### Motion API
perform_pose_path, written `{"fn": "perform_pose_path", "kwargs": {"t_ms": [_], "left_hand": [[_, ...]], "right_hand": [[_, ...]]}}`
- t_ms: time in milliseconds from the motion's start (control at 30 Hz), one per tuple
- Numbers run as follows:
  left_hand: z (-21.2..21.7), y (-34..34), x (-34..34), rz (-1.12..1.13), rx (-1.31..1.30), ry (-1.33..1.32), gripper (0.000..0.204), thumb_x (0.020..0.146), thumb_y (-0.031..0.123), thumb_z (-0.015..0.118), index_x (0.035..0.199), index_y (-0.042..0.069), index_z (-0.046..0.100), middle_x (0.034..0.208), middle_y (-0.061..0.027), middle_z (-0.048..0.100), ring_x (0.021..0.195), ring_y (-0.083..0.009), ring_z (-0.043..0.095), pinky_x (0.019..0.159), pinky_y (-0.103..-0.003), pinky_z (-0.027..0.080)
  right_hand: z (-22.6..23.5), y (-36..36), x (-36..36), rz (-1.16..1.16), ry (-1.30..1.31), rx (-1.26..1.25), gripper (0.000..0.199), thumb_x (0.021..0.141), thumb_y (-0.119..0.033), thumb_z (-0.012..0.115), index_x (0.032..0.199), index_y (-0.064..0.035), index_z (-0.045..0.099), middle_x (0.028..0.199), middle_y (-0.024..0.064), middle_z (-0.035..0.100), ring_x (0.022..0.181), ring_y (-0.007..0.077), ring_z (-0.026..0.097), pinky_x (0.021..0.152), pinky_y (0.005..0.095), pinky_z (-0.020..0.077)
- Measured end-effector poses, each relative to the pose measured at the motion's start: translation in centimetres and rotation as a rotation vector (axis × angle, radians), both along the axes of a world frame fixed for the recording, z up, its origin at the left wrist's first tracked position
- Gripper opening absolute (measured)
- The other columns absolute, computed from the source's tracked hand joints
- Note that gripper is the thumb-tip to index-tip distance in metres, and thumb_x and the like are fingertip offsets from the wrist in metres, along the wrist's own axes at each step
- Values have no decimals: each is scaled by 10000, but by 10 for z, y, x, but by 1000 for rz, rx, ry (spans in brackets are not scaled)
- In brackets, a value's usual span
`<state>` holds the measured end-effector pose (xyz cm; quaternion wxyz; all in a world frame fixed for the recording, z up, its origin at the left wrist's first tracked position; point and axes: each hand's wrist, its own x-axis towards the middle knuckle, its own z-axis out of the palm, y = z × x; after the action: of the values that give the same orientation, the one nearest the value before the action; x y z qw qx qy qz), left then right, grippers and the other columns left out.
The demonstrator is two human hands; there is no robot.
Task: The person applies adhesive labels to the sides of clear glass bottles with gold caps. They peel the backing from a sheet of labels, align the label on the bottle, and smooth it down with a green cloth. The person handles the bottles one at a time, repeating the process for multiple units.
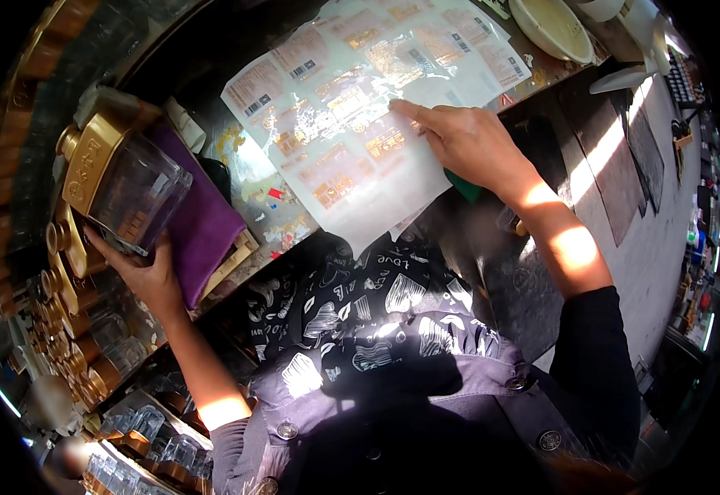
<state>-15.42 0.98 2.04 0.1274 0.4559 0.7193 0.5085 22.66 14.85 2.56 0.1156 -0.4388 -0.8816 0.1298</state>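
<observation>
My left hand (147,268) grips a clear square glass bottle (133,194) with a gold cap (87,161), held tilted over a purple cloth (203,223) at the left. My right hand (463,140) rests on a large glossy sheet of printed labels (351,107) lying on the dark worktop, its index finger pressing on a label near the sheet's middle. Something green (463,186) shows under the heel of that hand.
Several more gold-capped glass bottles (79,330) are stacked at the left and lower left. A pale bowl (554,29) sits at the top right of the worktop. Sunlit grey floor (665,198) runs along the right. My patterned clothing fills the lower middle.
</observation>
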Motion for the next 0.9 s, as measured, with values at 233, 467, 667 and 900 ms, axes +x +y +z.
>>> {"fn": "perform_pose_path", "kwargs": {"t_ms": [233, 467, 667, 900], "left_hand": [[1, 0, -2, 24, -29, 18, 948, 786, 30, 691, 1516, 96, 89, 1517, -180, 210, 1312, -234, 343, 1083, -331, 270], [-1, -1, 0, 10, -9, 27, 918, 816, 35, 692, 1507, 54, 87, 1482, -179, 273, 1267, -223, 391, 1071, -314, 280], [-2, -1, -1, 9, -5, 16, 908, 813, 5, 671, 1503, 38, 81, 1475, -190, 285, 1266, -226, 395, 1073, -318, 280], [-5, -1, -7, 9, -1, 86, 901, 812, 37, 678, 1500, 25, 97, 1480, -208, 274, 1282, -240, 378, 1081, -328, 271]], "right_hand": [[4, -15, 12, -21, -85, -30, 457, 855, -79, 553, 1281, -246, 565, 800, 117, 647, 704, 326, 621, 635, 414, 512], [10, -47, 5, 52, -82, -26, 627, 791, -12, 566, 1345, -298, 503, 663, 80, 531, 550, 263, 568, 531, 347, 489], [7, -74, 21, -11, -19, -116, 438, 832, -86, 593, 1254, -201, 572, 682, 64, 570, 588, 224, 602, 575, 345, 494], [-8, -80, 15, -1092, 1070, -1053, 498, 778, -318, 776, 1067, 25, 561, 886, 62, 607, 812, 127, 589, 712, 271, 502]]}}
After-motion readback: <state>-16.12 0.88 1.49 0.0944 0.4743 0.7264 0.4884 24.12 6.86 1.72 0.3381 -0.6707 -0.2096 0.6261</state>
